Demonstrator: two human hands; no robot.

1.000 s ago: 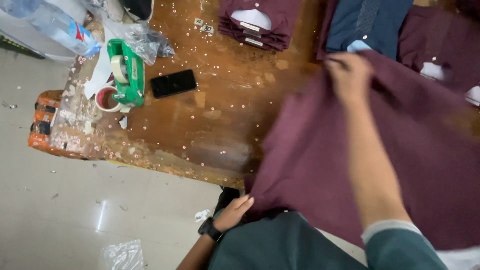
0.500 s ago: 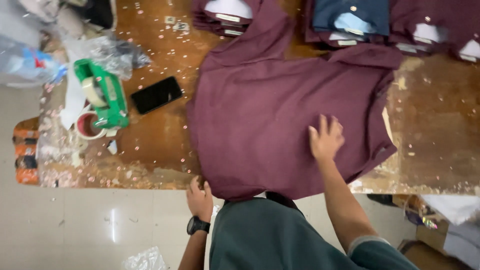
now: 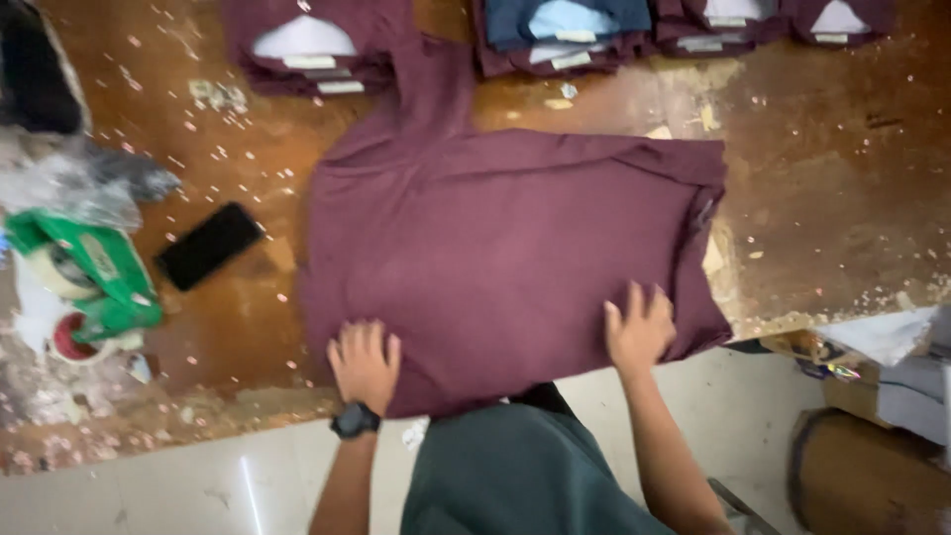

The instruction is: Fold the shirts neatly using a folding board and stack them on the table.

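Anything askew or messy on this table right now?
Yes. The maroon shirt lies slightly crooked, one sleeve running up against a folded stack. Pale scraps litter the worn brown table, thickest along its near edge.

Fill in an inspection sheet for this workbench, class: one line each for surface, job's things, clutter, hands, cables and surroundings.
Surface: brown wooden table, scuffed, speckled with pale scraps.
Job's things: maroon shirt spread flat, near hem at the table's front edge.
Clutter: black phone left of the shirt; green tape dispenser and tape rolls at far left; crumpled plastic behind them; folded shirt stacks along the far edge, mostly maroon, one blue.
Hands: left hand flat on the shirt's near left corner, black watch on the wrist; right hand flat on the near right part; both open, palms down.
Cables: nothing seen.
Surroundings: pale tiled floor; boxes at lower right.
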